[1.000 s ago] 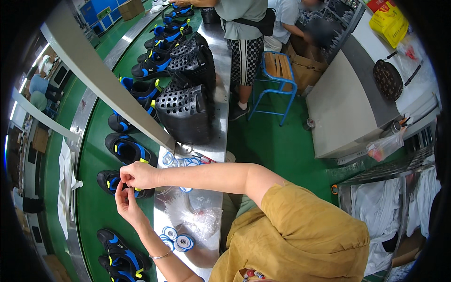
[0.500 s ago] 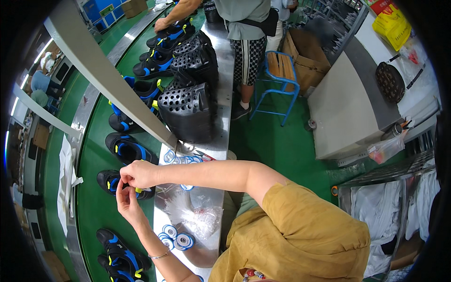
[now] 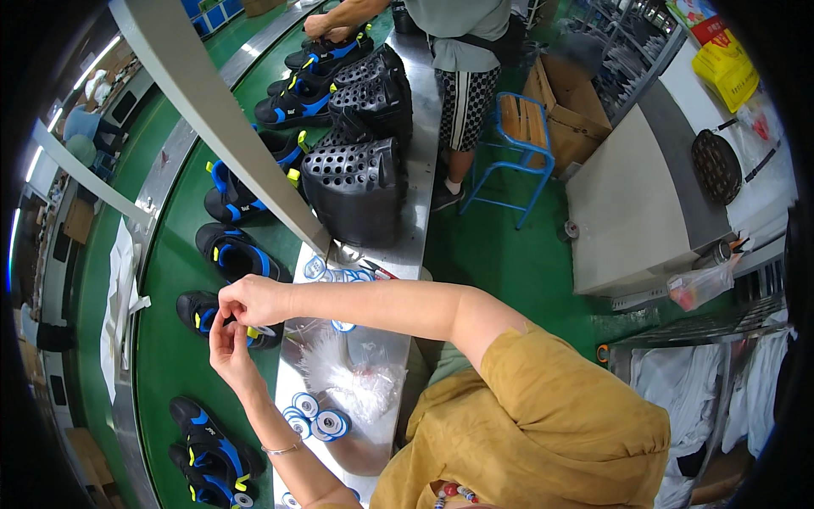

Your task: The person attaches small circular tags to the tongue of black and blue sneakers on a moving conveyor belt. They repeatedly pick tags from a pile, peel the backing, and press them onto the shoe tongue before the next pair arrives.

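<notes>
factory line, green conveyor belt [image 3: 170,356] running near to far on the left, steel side bench [image 3: 398,254] along its right edge, green floor to the right. grey slanted beam [image 3: 220,127] crosses over the belt. black shoes with blue and yellow trim sit spaced along the belt, one pair near [image 3: 208,450], more far. both hands meet over one black shoe [image 3: 199,314] in the middle of the belt, just left of the bench edge. right hand [image 3: 254,299] fingers curled and pressed together, pinching something small at the shoe's top; too small to tell what. left hand [image 3: 227,343] below it, thumb and fingertips pinching at the same spot, thin bracelet on wrist. on the bench: round blue and white discs [image 3: 314,420] in a loose group near, clear crinkled plastic bag [image 3: 360,382] beside them, more discs far by the beam. black perforated plastic moulds [image 3: 356,182] stacked farther up the bench. another person [image 3: 462,51] in checked shorts stands far, hands on a shoe. blue metal stool [image 3: 513,136] with wood seat, brown cardboard box [image 3: 572,106] behind it, grey cabinet [image 3: 636,204] right, yellow bag [image 3: 729,68] far right.
</notes>
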`<action>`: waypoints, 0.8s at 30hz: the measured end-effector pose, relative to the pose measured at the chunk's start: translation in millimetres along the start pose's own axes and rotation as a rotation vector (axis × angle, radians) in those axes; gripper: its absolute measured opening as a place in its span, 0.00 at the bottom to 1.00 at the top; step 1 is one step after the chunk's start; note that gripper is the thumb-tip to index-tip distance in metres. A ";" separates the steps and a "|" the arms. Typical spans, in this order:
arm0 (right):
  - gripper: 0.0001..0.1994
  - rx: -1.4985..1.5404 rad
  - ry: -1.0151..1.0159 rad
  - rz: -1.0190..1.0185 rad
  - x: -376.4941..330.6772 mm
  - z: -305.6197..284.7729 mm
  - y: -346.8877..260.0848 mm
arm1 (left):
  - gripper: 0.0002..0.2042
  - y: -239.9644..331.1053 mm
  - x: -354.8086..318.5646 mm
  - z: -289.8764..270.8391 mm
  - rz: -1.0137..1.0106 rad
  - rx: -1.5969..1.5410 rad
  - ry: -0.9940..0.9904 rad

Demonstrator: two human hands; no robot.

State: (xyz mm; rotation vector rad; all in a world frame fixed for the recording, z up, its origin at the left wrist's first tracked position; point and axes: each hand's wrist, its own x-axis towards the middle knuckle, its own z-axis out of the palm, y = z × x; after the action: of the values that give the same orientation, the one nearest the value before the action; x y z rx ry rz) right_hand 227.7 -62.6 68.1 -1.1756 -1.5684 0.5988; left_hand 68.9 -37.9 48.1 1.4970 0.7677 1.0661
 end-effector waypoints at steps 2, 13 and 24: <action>0.07 -0.034 0.010 0.025 -0.8 -1.5 -3.9 | 0.18 -2.8 -0.2 -2.0 0.004 -0.015 -0.008; 0.06 -0.026 0.084 0.150 -41.1 -30.5 -24.0 | 0.06 -11.5 -34.2 -19.2 0.065 0.313 0.195; 0.09 -0.566 -0.370 0.386 -73.7 -0.4 -13.1 | 0.04 -7.8 -101.2 -38.5 0.048 0.425 0.404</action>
State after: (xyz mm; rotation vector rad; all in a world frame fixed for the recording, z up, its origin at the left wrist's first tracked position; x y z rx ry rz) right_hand 221.6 -134.2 47.2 -1.9065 -1.9080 0.6680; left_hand -5.0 -111.8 18.9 1.6766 1.3106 1.3205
